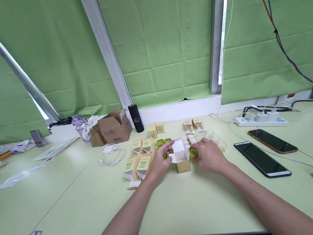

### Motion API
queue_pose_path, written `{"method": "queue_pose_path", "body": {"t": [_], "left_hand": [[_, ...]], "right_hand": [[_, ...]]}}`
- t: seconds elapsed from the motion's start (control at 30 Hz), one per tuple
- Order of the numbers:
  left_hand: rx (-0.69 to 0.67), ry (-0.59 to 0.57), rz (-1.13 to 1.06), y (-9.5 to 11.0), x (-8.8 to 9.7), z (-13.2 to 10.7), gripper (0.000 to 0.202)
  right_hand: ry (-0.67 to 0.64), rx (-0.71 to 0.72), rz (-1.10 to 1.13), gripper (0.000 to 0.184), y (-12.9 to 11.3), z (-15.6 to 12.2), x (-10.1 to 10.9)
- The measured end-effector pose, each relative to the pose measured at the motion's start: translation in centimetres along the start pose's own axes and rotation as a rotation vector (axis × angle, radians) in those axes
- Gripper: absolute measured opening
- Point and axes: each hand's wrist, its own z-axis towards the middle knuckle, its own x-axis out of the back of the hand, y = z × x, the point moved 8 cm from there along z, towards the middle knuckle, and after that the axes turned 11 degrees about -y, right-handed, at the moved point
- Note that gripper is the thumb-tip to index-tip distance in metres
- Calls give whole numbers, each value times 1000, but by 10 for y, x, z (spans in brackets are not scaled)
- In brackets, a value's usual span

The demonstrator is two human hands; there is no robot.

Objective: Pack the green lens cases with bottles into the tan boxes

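Note:
A small tan cardboard box (184, 166) stands in front of me with its white lid and side flap raised. My left hand (161, 161) is at its left side, thumb and fingers closed about the flap and lid. To the box's right, my right hand (210, 156) pinches a small olive-green object (194, 154), partly hidden by the fingers. Several green cup-like pieces (163, 142) sit behind my left hand. Pale pink pieces (186, 139) and clear plastic containers (218, 141) with yellow bits lie behind the right one.
Open tan boxes (142, 165) with green labels lie left, closed boxes (156, 128) and two open boxes (194, 124) farther back. Behind stand a brown carton (115, 128) and black bottle (136, 118). Right are two phones (263, 160) (273, 141), a power strip (261, 120) and cables.

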Motion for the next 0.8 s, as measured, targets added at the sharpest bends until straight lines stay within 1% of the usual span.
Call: {"method": "queue_pose_path", "body": {"t": [0.13, 0.2, 0.27, 0.4, 0.5, 0.57, 0.63, 0.8], "left_hand": [[4, -9, 2, -3, 0, 0, 74], [9, -15, 9, -3, 0, 0, 74], [11, -14, 12, -3, 1, -1, 75], [17, -16, 14, -3, 1, -2, 74], [18, -10, 12, -4, 1, -2, 75], [15, -7, 6, -4, 1, -2, 74], [13, -14, 2, -3, 0, -1, 74], [19, -34, -16, -1, -3, 0, 75]], "right_hand": [[60, -20, 40, 25, 3, 0, 6], [126, -39, 76, 28, 8, -1, 12], [222, -50, 136, 31, 14, -3, 19], [461, -20, 369, 34, 24, -12, 34], [569, 62, 609, 39, 24, -17, 39], [590, 128, 751, 42, 19, -19, 39], [592, 179, 840, 42, 13, -21, 38], [533, 249, 924, 39, -3, -23, 32]]}}
